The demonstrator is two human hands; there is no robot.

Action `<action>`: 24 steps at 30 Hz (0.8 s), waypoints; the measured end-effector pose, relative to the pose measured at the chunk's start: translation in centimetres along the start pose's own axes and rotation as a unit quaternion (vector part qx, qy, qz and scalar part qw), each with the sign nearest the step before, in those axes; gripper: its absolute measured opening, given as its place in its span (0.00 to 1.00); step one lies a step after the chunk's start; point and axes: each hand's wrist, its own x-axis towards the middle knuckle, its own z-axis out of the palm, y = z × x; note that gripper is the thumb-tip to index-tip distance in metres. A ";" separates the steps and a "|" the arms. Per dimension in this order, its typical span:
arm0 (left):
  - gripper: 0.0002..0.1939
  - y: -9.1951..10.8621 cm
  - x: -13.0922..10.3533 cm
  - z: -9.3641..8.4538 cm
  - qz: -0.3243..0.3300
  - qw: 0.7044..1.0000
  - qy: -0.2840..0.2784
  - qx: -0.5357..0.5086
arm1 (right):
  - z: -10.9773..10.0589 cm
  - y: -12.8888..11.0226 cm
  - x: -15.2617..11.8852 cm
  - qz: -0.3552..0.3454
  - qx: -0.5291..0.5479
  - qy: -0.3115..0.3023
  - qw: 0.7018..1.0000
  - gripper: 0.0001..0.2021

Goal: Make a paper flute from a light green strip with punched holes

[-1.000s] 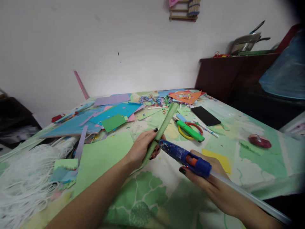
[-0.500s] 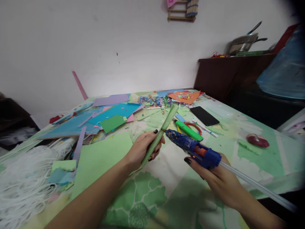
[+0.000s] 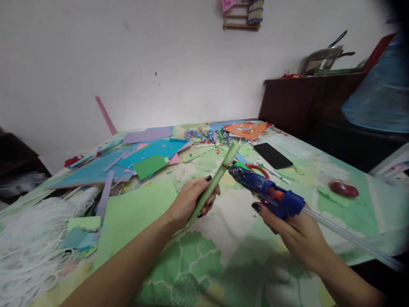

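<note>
A rolled tube of light green paper (image 3: 213, 186) slants up and away from me, gripped near its middle by my left hand (image 3: 194, 197). My right hand (image 3: 297, 232) is wrapped round a blue hot glue gun (image 3: 262, 187), whose small red light glows. From the back of the gun a long clear glue stick (image 3: 348, 235) sticks out. The gun's nozzle meets the tube's edge in its upper part. Behind the gun, mostly hidden, lie a green cutter and red-orange scissor handles (image 3: 258, 169).
A light green sheet (image 3: 137, 213) lies left of my hands, beside a heap of white cord (image 3: 32, 251). Coloured papers (image 3: 153, 153) spread behind it. On the right are a black phone (image 3: 273, 155) and a dark red mouse-shaped object (image 3: 344, 188).
The glue gun has moved up and to the right along the tube, away from my left hand's fingers. It now covers more of the green cutter. My left hand keeps its hold.
</note>
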 end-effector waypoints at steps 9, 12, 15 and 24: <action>0.17 0.0 0.1 0.0 0.000 1.000 0.002 0.021 | -0.7 -0.1 0.5 -0.001 -0.026 0.023 0.999 0.22; 0.17 0.0 0.0 0.0 -0.003 1.000 0.004 0.028 | -0.9 -0.2 0.8 -0.006 -0.018 0.039 0.999 0.22; 0.18 0.0 0.0 0.0 -0.001 0.999 0.004 0.038 | -1.1 -0.2 1.0 -0.004 -0.011 0.044 0.999 0.22; 0.19 -0.1 0.0 0.0 0.001 0.999 -0.003 0.048 | -1.4 0.7 1.2 0.004 -0.003 0.048 0.999 0.20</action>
